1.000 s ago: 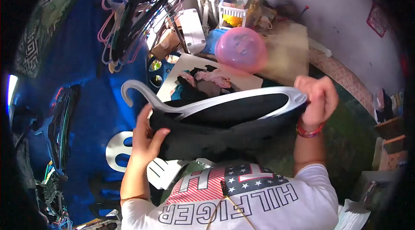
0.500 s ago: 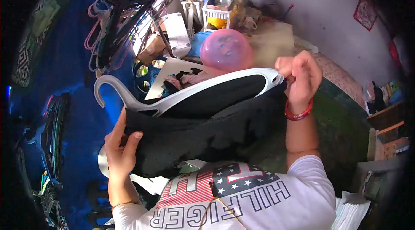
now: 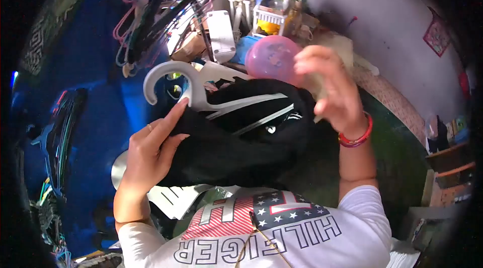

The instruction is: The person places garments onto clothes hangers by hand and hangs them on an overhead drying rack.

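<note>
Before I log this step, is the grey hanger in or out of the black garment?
The grey hanger is partly in: its hook is out, two bars show, and the black garment hides its far end.

Picture edges: black corners, strong round-lens bowing.
Left hand [image 3: 151,155]: brightly lit, fairly sharp.
Right hand [image 3: 332,87]: bright, softly blurred.
Black garment [image 3: 226,155]: deep shadow, folds nearly lost (its white marks [image 3: 271,129] stand out).
Blue backdrop [image 3: 98,142]: dim, one brighter patch.
White shirt [image 3: 347,248]: bright.
Green floor [image 3: 397,162]: dark, little detail.
</note>
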A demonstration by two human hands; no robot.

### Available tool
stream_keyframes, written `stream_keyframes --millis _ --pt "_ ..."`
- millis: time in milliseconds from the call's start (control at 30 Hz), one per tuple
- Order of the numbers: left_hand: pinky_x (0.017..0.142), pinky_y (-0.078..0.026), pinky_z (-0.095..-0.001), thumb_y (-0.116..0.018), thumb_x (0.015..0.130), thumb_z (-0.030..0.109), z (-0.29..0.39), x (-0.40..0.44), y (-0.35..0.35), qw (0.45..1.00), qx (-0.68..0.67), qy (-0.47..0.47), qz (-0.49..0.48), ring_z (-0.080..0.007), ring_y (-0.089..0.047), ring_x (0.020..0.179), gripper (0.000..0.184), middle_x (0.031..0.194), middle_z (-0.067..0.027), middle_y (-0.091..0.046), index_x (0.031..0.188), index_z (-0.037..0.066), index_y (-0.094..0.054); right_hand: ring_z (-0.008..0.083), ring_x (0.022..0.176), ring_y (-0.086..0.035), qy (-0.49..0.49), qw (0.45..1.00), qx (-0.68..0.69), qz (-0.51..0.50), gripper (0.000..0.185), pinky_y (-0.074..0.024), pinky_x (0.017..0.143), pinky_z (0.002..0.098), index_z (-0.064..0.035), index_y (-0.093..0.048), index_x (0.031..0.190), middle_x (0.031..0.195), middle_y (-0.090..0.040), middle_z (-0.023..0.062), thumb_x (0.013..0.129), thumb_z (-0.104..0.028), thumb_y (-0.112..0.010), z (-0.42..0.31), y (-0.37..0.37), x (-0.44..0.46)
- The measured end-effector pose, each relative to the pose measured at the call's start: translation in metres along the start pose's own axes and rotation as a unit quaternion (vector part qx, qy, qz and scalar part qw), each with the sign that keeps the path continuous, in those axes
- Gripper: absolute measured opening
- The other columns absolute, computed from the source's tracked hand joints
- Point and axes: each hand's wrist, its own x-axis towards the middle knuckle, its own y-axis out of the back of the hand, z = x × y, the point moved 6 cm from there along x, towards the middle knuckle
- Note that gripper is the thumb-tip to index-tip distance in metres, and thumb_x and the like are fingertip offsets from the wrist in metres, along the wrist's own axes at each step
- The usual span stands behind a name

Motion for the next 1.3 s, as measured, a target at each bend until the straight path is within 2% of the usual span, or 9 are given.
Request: stream_keyframes --millis 167,267,367,467,600,667,767,1233,1300 --pt "0.065 -0.048 -0.0351 -0.067 0.077 -0.003 -0.007 0.0 -0.006 1.0 0.003 -0.011 -0.027 -0.0327 -0.058 0.067 0.058 0.078 -0.0173 -0.061 0.132 0.01 -0.053 0.0191 0.087 -0.06 -0.178 0.962 -0.083 -0.189 0.033 -0.0474 0.08 0.0306 0.0012 -0.06 0.108 0.092 -0.062 0.0103 0.087 -0.024 -0.065 0.063 -0.032 -0.045" --pt "0.064 -0.048 -0.0369 -0.066 0.078 -0.002 -0.012 0.004 -0.012 0.999 0.002 0.0 -0.049 -0.0332 -0.058 0.066 0.059 0.077 -0.0165 -0.06 0.133 0.013 -0.052 0.015 0.08 -0.059 -0.124 0.977 -0.073 -0.158 0.021 -0.0475 0.077 0.0288 0.0005 -0.061 0.103 0.083 -0.062 0.0096 0.089 -0.015 -0.062 0.069 -0.046 -0.047" --pt "0.063 -0.048 -0.0378 -0.066 0.079 0.0 -0.01 0.009 -0.026 0.995 0.024 -0.003 -0.096 -0.0331 -0.058 0.066 0.058 0.076 -0.016 -0.059 0.134 0.015 -0.051 0.0121 0.081 -0.057 -0.278 0.958 0.016 -0.069 0.014 -0.047 0.076 0.0275 -0.0008 -0.061 0.099 0.084 -0.062 0.0077 0.091 -0.013 -0.06 0.072 -0.051 -0.041" --pt "0.064 -0.049 -0.0371 -0.066 0.08 0.002 -0.005 0.012 -0.052 0.985 0.032 -0.021 -0.167 -0.0335 -0.06 0.068 0.058 0.077 -0.0159 -0.06 0.134 0.015 -0.051 0.0079 0.085 -0.054 -0.225 0.965 0.132 -0.014 0.013 -0.0455 0.076 0.024 -0.0007 -0.058 0.102 0.088 -0.06 0.0039 0.095 -0.012 -0.056 0.032 -0.07 -0.013" --pt "0.07 -0.05 -0.0349 -0.067 0.078 -0.001 -0.004 0.012 -0.01 0.998 -0.028 -0.049 -0.023 -0.0349 -0.063 0.076 0.056 0.088 -0.0184 -0.065 0.131 0.01 -0.054 0.013 0.102 -0.055 -0.117 0.979 0.161 -0.038 0.03 -0.0448 0.087 0.0271 -0.0012 -0.058 0.111 0.105 -0.059 0.0084 0.089 -0.021 -0.065 0.002 -0.036 0.004" --pt "0.072 -0.05 -0.0338 -0.068 0.077 -0.002 -0.008 0.007 0.006 0.999 -0.037 -0.023 -0.004 -0.0341 -0.064 0.079 0.056 0.093 -0.019 -0.066 0.13 0.009 -0.055 0.0234 0.113 -0.054 -0.074 0.993 -0.023 -0.094 0.043 -0.0437 0.094 0.0331 -0.0013 -0.058 0.115 0.117 -0.057 0.0123 0.082 -0.026 -0.072 0.004 -0.011 -0.003" --pt "0.078 -0.05 -0.0311 -0.068 0.075 -0.004 -0.006 0.005 0.012 0.999 -0.029 -0.016 0.002 -0.0306 -0.067 0.087 0.055 0.103 -0.0189 -0.067 0.128 0.005 -0.056 0.0305 0.1 -0.061 -0.174 0.959 -0.146 -0.173 0.039 -0.0482 0.086 0.0373 0.0013 -0.058 0.111 0.103 -0.063 0.0175 0.079 -0.017 -0.071 0.034 -0.011 -0.036" --pt "0.073 -0.051 -0.035 -0.07 0.08 0.007 0.1 0.074 0.029 0.982 0.01 -0.184 0.032 -0.0319 -0.065 0.079 0.053 0.103 -0.019 -0.066 0.131 0.009 -0.054 0.0366 0.087 -0.061 -0.025 0.96 -0.246 -0.132 0.032 -0.0479 0.074 0.0411 0.003 -0.058 0.108 0.095 -0.062 0.0201 0.076 0.003 -0.06 -0.078 0.054 0.014" --pt "0.088 -0.049 -0.0321 -0.072 0.077 0.006 0.115 0.083 0.03 0.983 0.026 -0.179 0.025 -0.0286 -0.064 0.105 0.053 0.119 -0.0184 -0.062 0.127 0.002 -0.056 0.038 0.083 -0.061 -0.015 0.964 -0.235 -0.122 0.034 -0.0489 0.073 0.0385 0.006 -0.059 0.111 0.094 -0.062 0.0219 0.077 0.004 -0.06 -0.088 0.066 0.024"
